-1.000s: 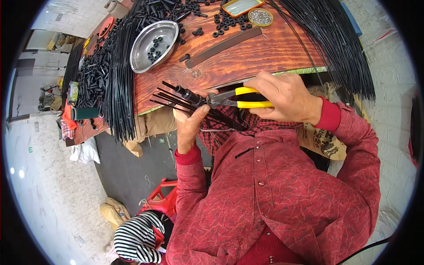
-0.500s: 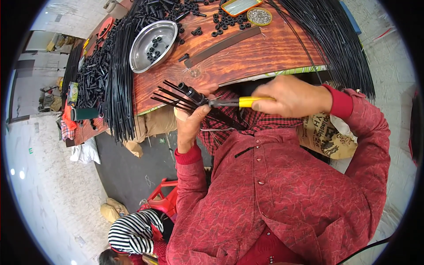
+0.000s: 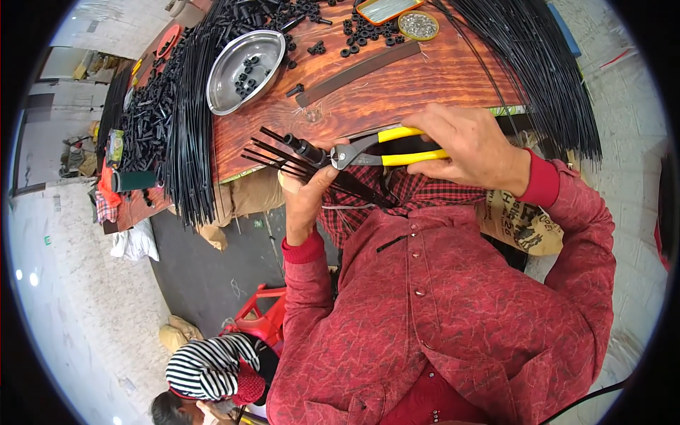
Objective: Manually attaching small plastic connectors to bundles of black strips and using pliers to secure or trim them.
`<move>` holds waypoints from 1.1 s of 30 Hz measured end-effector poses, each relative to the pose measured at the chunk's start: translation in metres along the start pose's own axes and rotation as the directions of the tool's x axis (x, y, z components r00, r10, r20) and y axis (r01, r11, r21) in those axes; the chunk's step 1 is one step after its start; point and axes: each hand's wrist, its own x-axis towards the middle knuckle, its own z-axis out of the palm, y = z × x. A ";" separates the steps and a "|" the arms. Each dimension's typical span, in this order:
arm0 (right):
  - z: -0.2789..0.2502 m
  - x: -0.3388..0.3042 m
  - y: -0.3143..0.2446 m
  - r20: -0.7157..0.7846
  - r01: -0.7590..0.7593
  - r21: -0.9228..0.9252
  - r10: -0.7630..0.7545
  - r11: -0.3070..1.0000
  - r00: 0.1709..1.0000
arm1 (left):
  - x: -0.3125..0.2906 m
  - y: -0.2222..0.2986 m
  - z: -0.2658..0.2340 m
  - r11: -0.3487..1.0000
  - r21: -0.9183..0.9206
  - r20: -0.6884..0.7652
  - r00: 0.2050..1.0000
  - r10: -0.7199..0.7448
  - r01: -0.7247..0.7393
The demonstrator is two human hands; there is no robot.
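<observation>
My left hand (image 3: 304,202) is closed around a bundle of thin black rods (image 3: 268,161) over the table's near edge. A black tubular fitting (image 3: 306,149) sticks out of the same grasp. In my right hand (image 3: 476,150) is a pair of end-cutting pliers (image 3: 411,158) with yellow handles, which are spread apart. The pliers' metal head rests by my left thumb, close to the end of the fitting. Whether the jaws touch a part there is hidden by my fingers.
On the wooden table (image 3: 340,117) are a metal bowl (image 3: 221,83) of small black parts, a flat brown bar (image 3: 358,74) and a round dish (image 3: 419,26) of small metal pieces. Long black rods hang off both sides. Another person (image 3: 205,368) sits low left by a red stool (image 3: 262,315).
The pliers' handles have opened from nearly together to wide apart, and my right hand has shifted slightly right. My left hand and the rods stay put. The other person has moved slightly.
</observation>
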 end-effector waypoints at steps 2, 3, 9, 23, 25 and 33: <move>-0.001 -0.004 -0.001 0.160 -0.103 0.116 0.084 0.988 0.983 | 0.001 0.006 0.005 0.999 -0.031 0.004 0.999 -0.035 0.035; -0.002 -0.006 -0.001 0.324 -0.220 0.212 0.144 0.952 0.935 | 0.001 0.006 0.008 0.999 -0.032 0.003 0.999 -0.035 0.035; -0.004 -0.002 0.017 0.908 -0.911 0.407 0.080 0.069 0.412 | 0.004 0.005 0.010 0.996 0.049 0.052 0.996 0.078 -0.080; 0.008 -0.007 0.000 0.142 -0.002 -0.020 0.005 1.000 0.990 | 0.002 0.004 0.004 1.000 0.006 -0.005 1.000 0.028 -0.028; 0.007 -0.005 0.008 0.258 -0.096 0.135 0.058 0.986 0.964 | 0.000 0.004 0.005 1.000 -0.021 -0.003 1.000 0.011 -0.011; 0.025 -0.017 0.006 0.919 -0.919 0.367 -0.098 -0.145 0.382 | -0.003 0.010 0.008 0.998 -0.022 0.098 0.994 -0.054 0.057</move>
